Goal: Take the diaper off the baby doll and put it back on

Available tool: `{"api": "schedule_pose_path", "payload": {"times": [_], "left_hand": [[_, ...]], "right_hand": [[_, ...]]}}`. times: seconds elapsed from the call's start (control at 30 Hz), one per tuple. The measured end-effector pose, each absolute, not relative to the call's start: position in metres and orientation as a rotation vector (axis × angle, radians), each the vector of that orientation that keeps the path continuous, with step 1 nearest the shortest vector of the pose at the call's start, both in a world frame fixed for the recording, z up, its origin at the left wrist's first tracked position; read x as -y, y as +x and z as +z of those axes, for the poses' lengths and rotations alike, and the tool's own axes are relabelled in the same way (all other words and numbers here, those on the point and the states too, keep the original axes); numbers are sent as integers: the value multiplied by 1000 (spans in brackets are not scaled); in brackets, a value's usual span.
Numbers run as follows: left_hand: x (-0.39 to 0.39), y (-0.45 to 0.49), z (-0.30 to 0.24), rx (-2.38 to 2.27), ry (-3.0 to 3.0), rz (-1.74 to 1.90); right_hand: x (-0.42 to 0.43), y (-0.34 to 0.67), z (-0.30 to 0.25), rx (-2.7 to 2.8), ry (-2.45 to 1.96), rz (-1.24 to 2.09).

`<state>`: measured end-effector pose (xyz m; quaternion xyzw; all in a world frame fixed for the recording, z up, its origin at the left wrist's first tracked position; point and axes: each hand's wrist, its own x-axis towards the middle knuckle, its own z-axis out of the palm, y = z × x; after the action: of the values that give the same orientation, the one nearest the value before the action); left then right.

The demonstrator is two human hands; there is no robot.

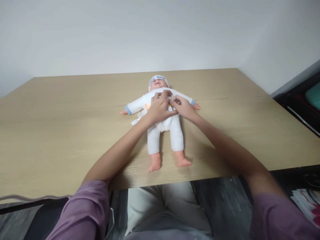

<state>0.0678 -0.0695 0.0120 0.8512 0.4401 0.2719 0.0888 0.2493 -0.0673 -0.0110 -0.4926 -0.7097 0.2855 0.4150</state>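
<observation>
A baby doll (153,141) lies on its back on the table, head away from me and bare feet toward me. It wears a white outfit with blue cuffs and a white lettered cap. Around its hips is a white diaper (163,126); a loose white tab (136,121) sticks out on the left. My left hand (161,107) rests over the diaper's front at the belly, fingers bent and apart. Beside it, my right hand (182,106) pinches at the diaper's upper right edge. The exact spot under my fingertips is partly hidden.
The light wooden table (62,133) has a narrow seam across it, and its front edge runs just beyond my lap. A pale wall (135,36) stands behind. At the right are a dark piece of furniture (295,103) and some papers (305,201) lower down.
</observation>
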Motion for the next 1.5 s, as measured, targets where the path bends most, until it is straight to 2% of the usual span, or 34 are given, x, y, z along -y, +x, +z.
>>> {"api": "schedule_pose_path", "payload": {"times": [0.2, 0.33, 0.47, 0.6, 0.83, 0.97, 1.23, 1.5], "left_hand": [[72, 35, 6, -925, 2299, 1085], [89, -14, -15, -1140, 2227, 1191], [107, -66, -38, -1503, 2335, 1024], [113, -86, -46, -1647, 2352, 772], [101, -88, -43, -1681, 2025, 665], [98, -97, -41, -1627, 1954, 667], [100, -89, -42, -1681, 1931, 745], [84, -80, -6, -1455, 1830, 802]], "right_hand": [[115, 259, -28, 1982, -1047, 339], [121, 268, -33, 2146, -959, 282], [120, 269, -28, 2133, -917, 184], [124, 250, -7, 2064, -958, 77], [110, 186, 36, 2338, -1019, 179], [94, 173, 34, 2343, -1173, 282], [89, 176, 27, 2277, -1169, 377], [90, 173, 30, 2260, -1239, 456]]}}
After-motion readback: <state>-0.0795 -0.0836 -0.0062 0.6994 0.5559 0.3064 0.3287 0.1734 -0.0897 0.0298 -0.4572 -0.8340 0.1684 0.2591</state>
